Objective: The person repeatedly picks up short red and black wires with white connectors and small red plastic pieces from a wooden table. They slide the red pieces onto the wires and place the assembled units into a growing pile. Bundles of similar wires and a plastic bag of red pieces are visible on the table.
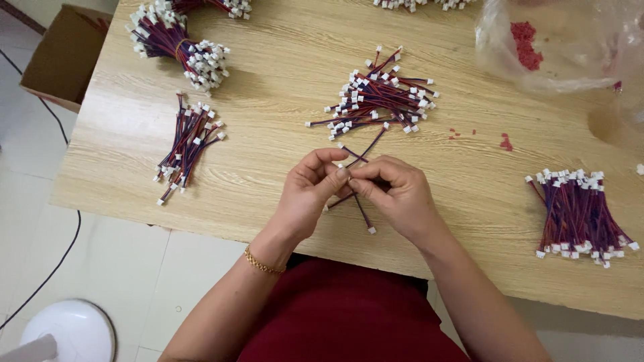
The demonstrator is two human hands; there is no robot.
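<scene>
My left hand and my right hand meet fingertip to fingertip above the wooden table, both pinching a few short red-and-blue wire leads with white connectors. One lead hangs down below my right hand, its white plug near the table's front edge. Just beyond my hands lies a loose pile of the same leads. A gold bracelet circles my left wrist.
A small loose bunch of leads lies at the left, a banded bundle behind it, another bunch at the right. A clear plastic bag with red bits sits at the back right. A cardboard box and white fan base stand on the floor.
</scene>
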